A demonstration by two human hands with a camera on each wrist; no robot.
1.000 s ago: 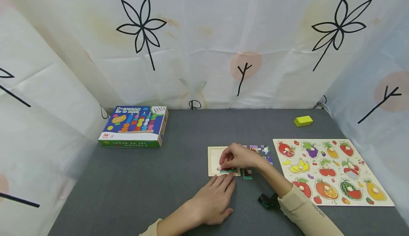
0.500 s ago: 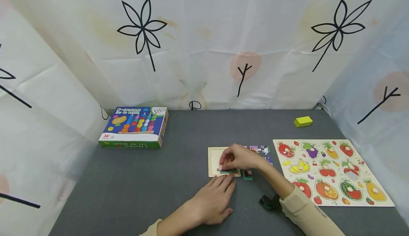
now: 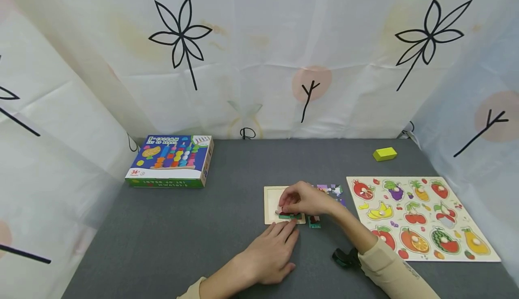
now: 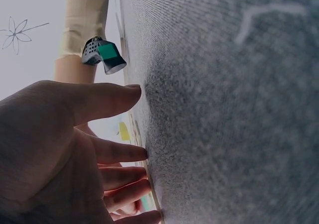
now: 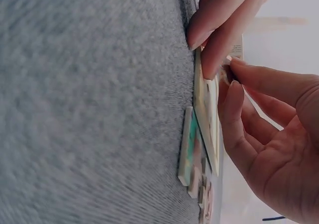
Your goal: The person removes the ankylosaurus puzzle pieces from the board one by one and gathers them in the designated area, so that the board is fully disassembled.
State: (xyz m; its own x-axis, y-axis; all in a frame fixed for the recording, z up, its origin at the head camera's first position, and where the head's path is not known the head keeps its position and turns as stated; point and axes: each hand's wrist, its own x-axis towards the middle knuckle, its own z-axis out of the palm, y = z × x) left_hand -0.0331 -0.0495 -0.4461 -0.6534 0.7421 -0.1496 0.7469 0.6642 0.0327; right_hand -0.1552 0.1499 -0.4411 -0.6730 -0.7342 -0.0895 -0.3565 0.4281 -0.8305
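Observation:
A small square wooden puzzle tray [image 3: 270, 197] lies on the grey table in the head view. My right hand [image 3: 306, 199] is over its right half and pinches a dark jigsaw piece [image 5: 229, 72] between thumb and fingertips. Most of that piece is hidden by the fingers. A green-edged strip [image 3: 289, 216] shows below the fingertips, along the tray's front. My left hand [image 3: 269, 254] lies with fingers extended, its fingertips touching the tray's front edge. Loose jigsaw pieces [image 3: 314, 222] lie right of the tray, some partly behind the right hand.
To the right lies a fruit peg board [image 3: 393, 220], and behind it a yellow block [image 3: 384, 154]. A bead-toy box [image 3: 170, 160] stands at the back left. A black device [image 3: 344, 257] sits at the right wrist. Printed white cloth [image 3: 259, 65] hangs behind the table.
The right hand makes only slight shifts over the tray, still pinching the piece, and its forearm edges a little to the right. The left hand stays in place.

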